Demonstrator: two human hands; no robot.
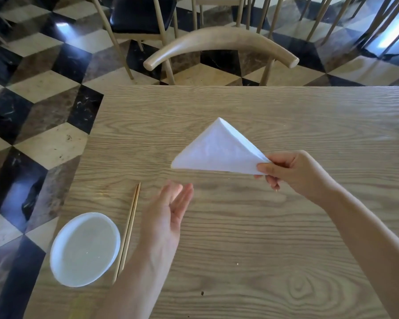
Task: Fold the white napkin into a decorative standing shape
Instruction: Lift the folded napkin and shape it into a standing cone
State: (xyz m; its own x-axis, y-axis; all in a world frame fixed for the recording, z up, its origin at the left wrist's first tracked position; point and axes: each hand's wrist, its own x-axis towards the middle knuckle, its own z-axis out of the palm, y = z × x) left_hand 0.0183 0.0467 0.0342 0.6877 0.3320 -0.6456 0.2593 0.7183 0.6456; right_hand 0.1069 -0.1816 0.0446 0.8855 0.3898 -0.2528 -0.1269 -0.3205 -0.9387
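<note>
- White napkin (pixel 217 153) folded into a triangle, held in the air over the middle of the wooden table (pixel 263 238); one point toward the far side, long edge nearest, faint shadow on the wood below.
- Right hand (pixel 295 173) at the triangle's right corner, thumb on top and fingers curled beneath, pinching the napkin there; forearm reaching in from the near right.
- Left hand (pixel 168 217) nearer and to the left of the napkin, apart from it, palm turned up and rightward, fingers straight and close together, holding nothing.
- Pair of wooden chopsticks (pixel 130 226) flat on the table just left of the left hand, side by side, running from near to far.
- White bowl (pixel 85 248) just left of the chopsticks, close to the table's left edge, on the near side.
- Wooden chair (pixel 221 40) with a curved backrest just beyond the table's far edge; more chairs farther off.
- Chequered floor (pixel 44 88) of black, brown and cream tiles to the left and beyond.
</note>
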